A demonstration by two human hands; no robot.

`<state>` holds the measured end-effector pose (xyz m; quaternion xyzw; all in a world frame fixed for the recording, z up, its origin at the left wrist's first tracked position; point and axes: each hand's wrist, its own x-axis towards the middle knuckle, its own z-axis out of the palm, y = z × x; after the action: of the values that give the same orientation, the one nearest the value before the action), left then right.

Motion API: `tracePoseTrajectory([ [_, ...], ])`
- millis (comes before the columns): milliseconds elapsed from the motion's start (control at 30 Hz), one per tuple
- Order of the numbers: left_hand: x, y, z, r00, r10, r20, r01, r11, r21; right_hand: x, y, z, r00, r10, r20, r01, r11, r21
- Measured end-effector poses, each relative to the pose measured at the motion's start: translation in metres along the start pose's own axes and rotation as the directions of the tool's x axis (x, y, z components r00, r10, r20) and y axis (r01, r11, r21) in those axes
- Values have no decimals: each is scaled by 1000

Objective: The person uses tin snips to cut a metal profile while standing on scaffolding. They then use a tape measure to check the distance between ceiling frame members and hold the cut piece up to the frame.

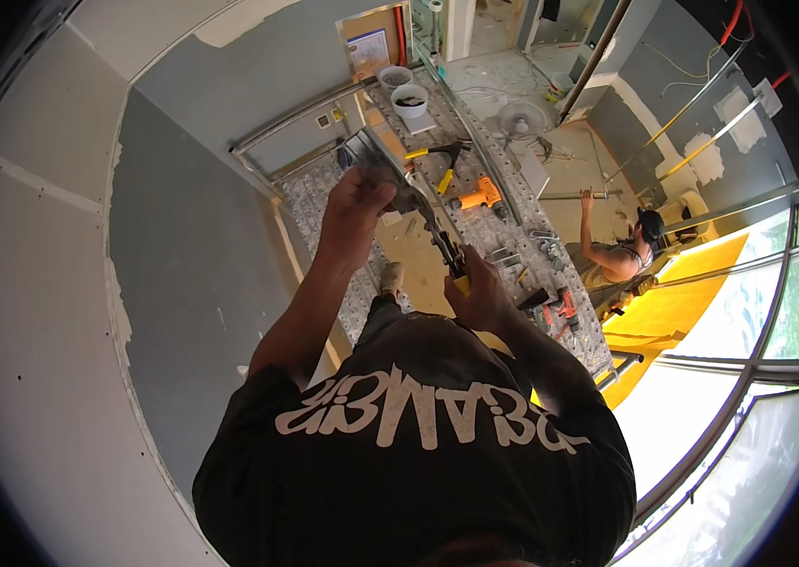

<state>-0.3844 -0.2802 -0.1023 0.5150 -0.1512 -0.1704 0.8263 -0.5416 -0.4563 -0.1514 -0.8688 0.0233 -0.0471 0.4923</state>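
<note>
My left hand [354, 215] is closed around a thin grey metal piece, apparently a short length of metal channel [367, 149], raised in front of me. In my right hand [477, 293] is a pair of tin snips [440, 238] with dark metal jaws and a yellow grip. The jaws point up and left to the near end of the metal piece, just beside my left fingers. Whether the blades bite into the metal cannot be made out.
A perforated scaffold platform [470, 151] bears an orange drill [481, 196], yellow-handled hand tools [445, 161], white buckets [410, 106] and a red drill [567, 310]. Below right, another person [619, 257] works near a yellow sheet [693, 293]. A grey wall [201, 246] stands left.
</note>
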Motion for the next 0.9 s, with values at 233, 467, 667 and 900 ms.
tracePoseTrajectory([
  [233,-2,-3,-4,999,-20,-38,27,979,201,7,7,9,971,-191,-143,179,980,-93],
  [467,-1,2,-3,998,-53,-17,55,989,139,8,-2,3,998,-40,-44,41,999,12],
  [667,-1,0,-2,996,-89,16,88,994,59,6,-10,-3,1000,1,-18,-1,1000,21],
  [900,3,0,-5,983,-152,105,159,986,-54,9,7,-5,999,-32,-4,32,999,-23],
])
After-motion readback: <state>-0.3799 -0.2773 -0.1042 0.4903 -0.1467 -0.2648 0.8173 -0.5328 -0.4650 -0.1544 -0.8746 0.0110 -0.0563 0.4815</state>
